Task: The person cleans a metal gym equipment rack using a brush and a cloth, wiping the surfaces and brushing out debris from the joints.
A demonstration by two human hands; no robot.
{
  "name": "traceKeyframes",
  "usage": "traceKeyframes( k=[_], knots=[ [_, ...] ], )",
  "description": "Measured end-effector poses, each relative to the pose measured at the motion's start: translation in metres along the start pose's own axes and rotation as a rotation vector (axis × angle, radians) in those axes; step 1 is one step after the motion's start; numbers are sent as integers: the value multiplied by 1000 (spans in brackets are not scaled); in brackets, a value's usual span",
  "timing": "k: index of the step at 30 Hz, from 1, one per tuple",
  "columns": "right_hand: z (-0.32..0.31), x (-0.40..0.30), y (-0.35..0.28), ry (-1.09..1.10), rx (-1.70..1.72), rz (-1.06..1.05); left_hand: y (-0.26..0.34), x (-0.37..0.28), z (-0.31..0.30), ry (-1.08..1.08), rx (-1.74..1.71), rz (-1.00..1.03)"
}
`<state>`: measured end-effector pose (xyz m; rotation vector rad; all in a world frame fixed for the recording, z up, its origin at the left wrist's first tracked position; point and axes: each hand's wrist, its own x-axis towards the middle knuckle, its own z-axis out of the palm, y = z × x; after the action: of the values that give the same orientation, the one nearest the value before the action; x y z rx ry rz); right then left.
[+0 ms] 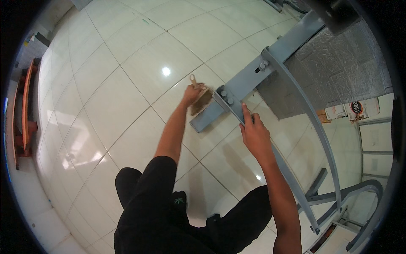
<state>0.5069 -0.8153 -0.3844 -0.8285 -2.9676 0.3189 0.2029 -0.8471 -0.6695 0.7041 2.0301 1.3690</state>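
My left hand (192, 94) grips a wide flat brush (202, 102) by its light handle. The brown bristles are beside the bolted end of a grey-painted metal beam (245, 78). My right hand (256, 133) holds a grey flat metal bar (233, 110) close to the beam, its index finger lying along the bar. Two bolt heads (227, 97) show on the beam between my hands. Past the joint, a short grey beam end (207, 117) juts out over the tiles. The far side of the right-hand grip is hidden.
A curved grey metal bar (312, 114) arcs down on the right to a bent tubular frame (349, 193). Behind it stands a grey textured panel (330, 63). White tiles (133, 92) cover the floor. Orange slats (27, 104) are at far left, a printed carton (364, 109) at right.
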Motion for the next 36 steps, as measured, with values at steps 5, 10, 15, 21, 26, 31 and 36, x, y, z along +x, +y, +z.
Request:
traceKeyframes(
  k=[5,10,15,21,26,31,36],
  knots=[
    [3,1,-2,38,2,-22,9,-18,26,-57,5,-1],
    [4,-4,11,38,-2,38,55,-39,-67,-823,796,-137],
    [0,-3,9,11,-19,30,99,-73,-9,-332,666,349],
    [2,-3,11,38,7,40,57,-90,108,-44,833,1284],
    [9,-5,16,39,4,45,49,-129,149,-646,1480,844],
    [7,-10,24,39,-7,85,60,-205,162,-990,1784,752],
    [11,-8,19,81,-16,40,51,-136,171,-57,1151,1349]
  ],
)
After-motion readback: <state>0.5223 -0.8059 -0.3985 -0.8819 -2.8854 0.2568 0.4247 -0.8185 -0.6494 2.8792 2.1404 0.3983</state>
